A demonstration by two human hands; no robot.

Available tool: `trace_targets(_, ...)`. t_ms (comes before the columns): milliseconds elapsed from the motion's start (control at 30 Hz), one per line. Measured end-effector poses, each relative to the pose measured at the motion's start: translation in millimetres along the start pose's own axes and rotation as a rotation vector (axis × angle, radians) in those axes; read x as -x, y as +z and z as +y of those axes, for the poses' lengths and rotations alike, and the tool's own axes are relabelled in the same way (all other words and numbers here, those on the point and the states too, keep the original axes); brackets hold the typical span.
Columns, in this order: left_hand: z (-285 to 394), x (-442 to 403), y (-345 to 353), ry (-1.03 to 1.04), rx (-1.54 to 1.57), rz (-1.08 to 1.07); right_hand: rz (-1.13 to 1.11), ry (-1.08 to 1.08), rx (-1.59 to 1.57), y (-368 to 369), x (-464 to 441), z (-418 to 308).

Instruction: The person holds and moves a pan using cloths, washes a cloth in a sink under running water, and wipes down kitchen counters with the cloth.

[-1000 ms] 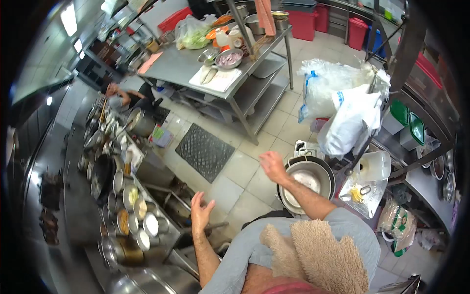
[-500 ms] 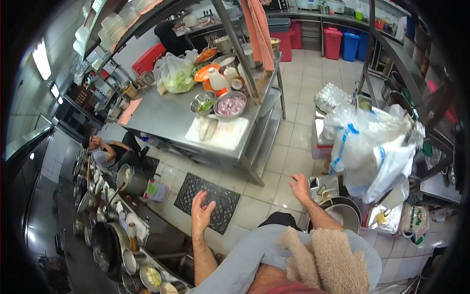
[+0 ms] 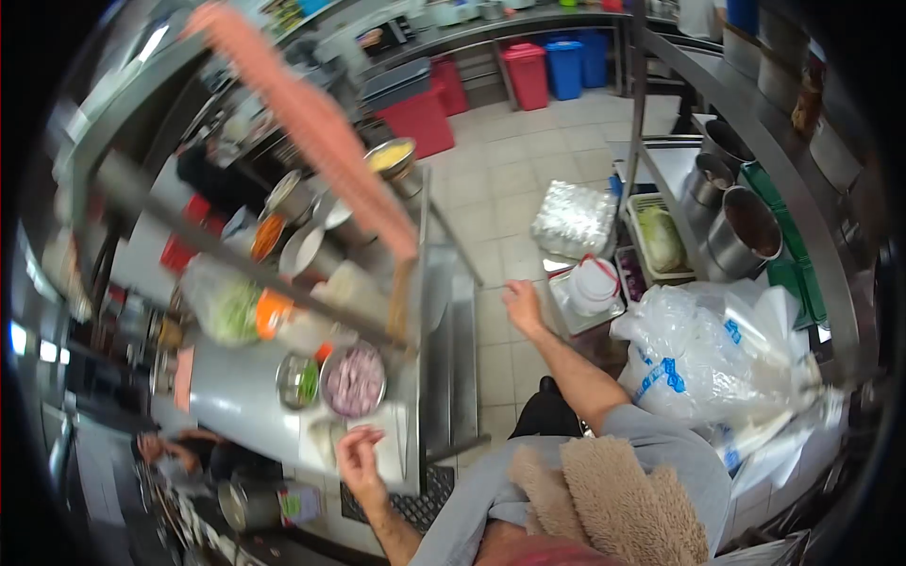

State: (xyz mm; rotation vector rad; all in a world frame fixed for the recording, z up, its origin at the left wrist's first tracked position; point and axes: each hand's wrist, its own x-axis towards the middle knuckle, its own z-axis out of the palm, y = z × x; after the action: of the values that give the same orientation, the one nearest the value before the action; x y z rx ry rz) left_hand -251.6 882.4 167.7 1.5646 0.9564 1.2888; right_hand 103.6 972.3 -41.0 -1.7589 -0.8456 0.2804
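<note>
My left hand (image 3: 360,455) is raised with its fingers apart and holds nothing. It appears in front of the white board (image 3: 390,441) on the steel table (image 3: 236,391), near a pale item lying there. A bowl of chopped purple-white pieces (image 3: 354,379) stands just beyond, beside a bowl with green pieces (image 3: 298,380). My right hand (image 3: 522,304) hangs over the tiled aisle, empty, its fingers loosely bent and apart. To its right is a white container with a red rim (image 3: 594,285) on a tray.
White plastic bags (image 3: 703,363) bulge at the right below a shelf with metal pots (image 3: 746,234). A foil-covered item (image 3: 574,220) is ahead. An orange cloth (image 3: 311,113) hangs from the table's frame. One person (image 3: 179,455) sits at lower left; another (image 3: 212,174) stands beyond the table.
The view has moved forward and turned, bringing the steel table and the right-hand shelf closer. The stove pans have left the view. Both my hands remain empty.
</note>
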Motion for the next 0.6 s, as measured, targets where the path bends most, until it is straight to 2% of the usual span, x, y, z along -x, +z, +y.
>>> trace_targets(133, 9.6, -118.0, 38.8, 0.178, -0.082, 0.224, -0.065, 0.082, -0.022, 6.8, -90.2, -20.7)
trace_targets(200, -1.9, -164.1, 31.0, 0.231, 0.067, 0.231, -0.108, 0.069, -0.032, 16.3, -119.6, -18.5)
trace_targets(267, 11.9, -206.7, 58.8, 0.176, 0.194, 0.395, -0.201, 0.066, 0.009, 36.8, -146.3, -6.9)
trace_targets(300, 7.3, -224.4, 62.2, 0.160, 0.186, 0.409, -0.165, -0.028, 0.061, 48.1, -158.4, 3.5)
trace_targets(333, -0.2, -241.5, 58.0, 0.098, 0.332, 0.407, -0.207, -0.043, 0.051, 58.3, -171.4, 14.4)
trace_targets(400, -0.9, -258.4, 63.7, 0.062, 0.661, -0.064, -0.290, 0.046, 0.071, 74.3, -201.5, 39.2)
trace_targets(433, -3.0, -263.8, 66.1, 0.148, 0.584, -0.107, -0.326, 0.046, 0.098, 81.3, -216.3, 55.3)
trace_targets(533, -12.6, -268.5, 60.8, 0.041, 0.579, -0.079, -0.424, 0.055, 0.216, 95.1, -250.6, 112.9)
trace_targets(567, -10.3, -270.6, 64.5, 0.046, 0.564, -0.094, -0.529, 0.069, 0.324, 94.2, -262.7, 134.8)
trace_targets(600, -11.2, -266.8, 61.5, 0.001, 0.632, -0.019, -0.624, 0.069, 0.440, 90.2, -277.4, 152.1)
